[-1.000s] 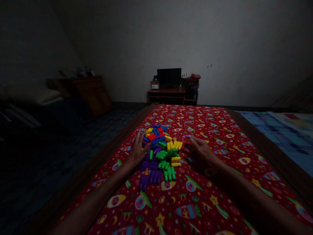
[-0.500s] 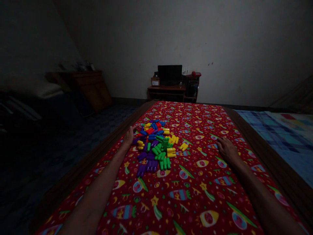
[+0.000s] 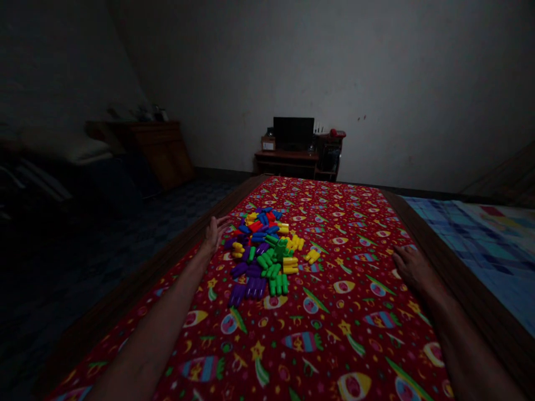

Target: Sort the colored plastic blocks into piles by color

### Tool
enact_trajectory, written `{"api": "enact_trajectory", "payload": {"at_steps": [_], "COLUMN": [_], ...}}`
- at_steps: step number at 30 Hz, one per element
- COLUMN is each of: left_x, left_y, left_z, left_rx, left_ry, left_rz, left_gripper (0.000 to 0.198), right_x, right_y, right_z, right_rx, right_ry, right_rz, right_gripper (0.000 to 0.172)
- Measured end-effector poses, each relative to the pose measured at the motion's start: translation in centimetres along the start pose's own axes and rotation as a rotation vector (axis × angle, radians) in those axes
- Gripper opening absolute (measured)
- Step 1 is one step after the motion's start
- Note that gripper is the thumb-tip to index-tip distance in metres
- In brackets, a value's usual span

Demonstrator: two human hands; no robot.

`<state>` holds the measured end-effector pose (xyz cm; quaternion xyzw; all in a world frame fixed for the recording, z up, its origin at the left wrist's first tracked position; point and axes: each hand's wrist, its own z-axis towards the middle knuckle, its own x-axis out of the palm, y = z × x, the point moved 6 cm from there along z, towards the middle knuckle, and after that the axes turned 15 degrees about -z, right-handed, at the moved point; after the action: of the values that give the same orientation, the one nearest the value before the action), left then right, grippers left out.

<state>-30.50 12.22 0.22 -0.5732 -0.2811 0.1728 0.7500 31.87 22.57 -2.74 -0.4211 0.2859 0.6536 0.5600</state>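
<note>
A heap of plastic building blocks (image 3: 263, 248) in purple, green, yellow, blue and red lies on a red patterned cloth (image 3: 334, 312) that covers a long table. My left hand (image 3: 215, 233) rests at the heap's left edge, fingers stretched toward the blocks, holding nothing. My right hand (image 3: 412, 267) lies flat on the cloth far to the right, near the table's right edge, fingers spread and empty. One yellow block (image 3: 312, 255) sits apart on the heap's right side.
The table's wooden rim (image 3: 422, 228) shows on both long sides. A small desk with a dark monitor (image 3: 293, 132) stands against the far wall. A wooden cabinet (image 3: 154, 150) is at the left. A blue patterned mat (image 3: 493, 245) lies on the right.
Both hands have drawn away from the heap: my left hand slid to its left edge, my right hand moved far right. The blocks are spread a little wider.
</note>
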Motion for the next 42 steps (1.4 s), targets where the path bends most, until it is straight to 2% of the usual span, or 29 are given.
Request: {"api": "enact_trajectory", "payload": {"at_steps": [2, 4, 9, 13, 16, 19, 21, 25, 29, 32, 34, 36, 38, 40, 42], "left_x": [-0.1, -0.2, 0.5, 2.4, 5.7, 10.2, 13.6, 19.9, 25.4, 28.4, 29.5, 29.0, 26.1, 20.7, 13.3], "left_y": [0.0, 0.0, 0.3, 0.4, 0.5, 1.1, 1.6, 2.3, 2.5, 1.3, -0.6, -2.9, -4.5, -5.4, -5.0], "left_z": [-0.1, -0.1, 0.2, 1.7, 3.1, 3.6, 3.0, 0.1, -3.5, -6.5, -8.6, -10.2, -10.5, -9.9, -9.8], "left_rx": [-0.003, -0.003, 0.016, 0.005, -0.023, -0.063, -0.088, -0.110, -0.135, -0.138, -0.056, 0.076, 0.187, 0.307, 0.368], "left_ry": [0.001, 0.008, 0.046, 0.113, 0.233, 0.391, 0.513, 0.762, 0.994, 1.152, 1.275, 1.347, 1.268, 1.041, 0.767], "left_rz": [-0.025, -0.041, 0.087, 0.193, 0.267, 0.308, 0.321, 0.324, 0.338, 0.351, 0.355, 0.371, 0.438, 0.553, 0.684], "left_gripper": [0.073, 0.072, 0.076, 0.062, 0.059, 0.063, 0.065, 0.067, 0.063, 0.055, 0.053, 0.057, 0.065, 0.066, 0.066], "right_x": [0.3, 0.3, -0.5, -1.0, -0.9, -0.8, -0.9, -1.3, -1.8, -1.9, -1.9, -1.9, -2.0, -2.1, -2.2], "right_y": [-2.1, -2.9, -1.7, -1.2, -1.3, -1.3, -1.2, -0.7, -0.4, -0.3, -0.2, -0.1, 0.0, 0.1, 0.1], "right_z": [-0.2, -0.3, -0.6, -0.8, -0.7, -0.6, -0.7, -0.7, -0.7, -0.5, -0.5, -0.5, -0.5, -0.6, -0.6], "right_rx": [0.067, 0.078, 0.064, 0.075, 0.077, 0.081, 0.078, 0.060, 0.087, 0.093, 0.094, 0.086, 0.078, 0.081, 0.088], "right_ry": [-0.014, -0.037, -0.096, -0.161, -0.175, -0.161, -0.137, -0.118, -0.140, -0.139, -0.129, -0.115, -0.112, -0.118, -0.120], "right_rz": [-0.033, -0.052, -0.088, 0.004, 0.043, 0.045, 0.044, 0.051, 0.036, 0.038, 0.042, 0.045, 0.046, 0.044, 0.039], "right_gripper": [0.041, 0.037, 0.036, 0.033, 0.031, 0.031, 0.031, 0.030, 0.031, 0.032, 0.033, 0.034, 0.034, 0.033, 0.031]}}
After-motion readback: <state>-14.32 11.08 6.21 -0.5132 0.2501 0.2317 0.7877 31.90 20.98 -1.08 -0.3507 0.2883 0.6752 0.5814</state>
